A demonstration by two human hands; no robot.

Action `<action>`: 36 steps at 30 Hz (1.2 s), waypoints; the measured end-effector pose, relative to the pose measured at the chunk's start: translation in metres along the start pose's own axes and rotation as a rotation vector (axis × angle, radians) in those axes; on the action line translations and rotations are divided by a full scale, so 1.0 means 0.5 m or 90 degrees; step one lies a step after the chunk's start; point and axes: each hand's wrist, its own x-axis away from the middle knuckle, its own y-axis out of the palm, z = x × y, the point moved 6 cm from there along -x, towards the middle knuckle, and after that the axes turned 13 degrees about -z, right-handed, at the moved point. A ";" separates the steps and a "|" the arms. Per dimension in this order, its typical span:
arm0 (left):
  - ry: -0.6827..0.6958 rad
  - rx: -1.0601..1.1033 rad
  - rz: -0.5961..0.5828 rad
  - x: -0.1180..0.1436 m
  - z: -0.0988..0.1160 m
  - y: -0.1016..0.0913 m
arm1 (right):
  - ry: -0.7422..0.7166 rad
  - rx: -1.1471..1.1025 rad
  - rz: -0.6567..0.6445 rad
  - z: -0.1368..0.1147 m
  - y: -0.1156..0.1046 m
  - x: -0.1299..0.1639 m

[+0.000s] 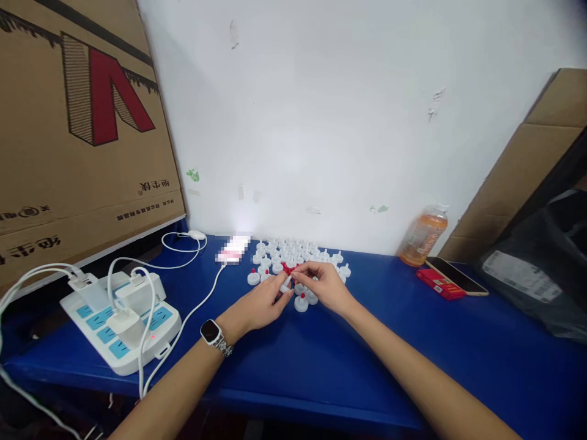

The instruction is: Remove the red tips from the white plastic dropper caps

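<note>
My left hand [263, 302] is closed around a white nozzle cap [286, 283], its spout tilted up toward the other hand. My right hand [328, 286] pinches at the tip of that spout; what sits between its fingertips is too small to make out. Just behind the fingertips lies a little heap of red tip caps [287, 267]. Many white nozzle caps [293, 249] stand upright beyond both hands. A nozzle cap with a red tip [301, 302] stands in front, between the hands, and another red-tipped one [254, 277] is at the left.
On the blue table [284, 366], a white power strip [123, 324] with chargers and cables lies left. A lit phone [233, 247] rests near the wall. To the right are an orange drink bottle [424, 237], a red packet [439, 285], another phone [456, 276] and a dark bag [541, 269].
</note>
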 end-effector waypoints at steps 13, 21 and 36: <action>0.006 0.068 0.022 0.005 0.029 -0.004 | -0.021 -0.116 0.042 -0.006 0.026 -0.009; -0.018 0.006 0.192 0.013 -0.022 -0.077 | -0.054 0.065 0.095 -0.038 -0.051 -0.028; -0.095 -0.161 0.197 0.010 -0.108 -0.091 | -0.038 0.401 -0.192 -0.007 0.068 -0.164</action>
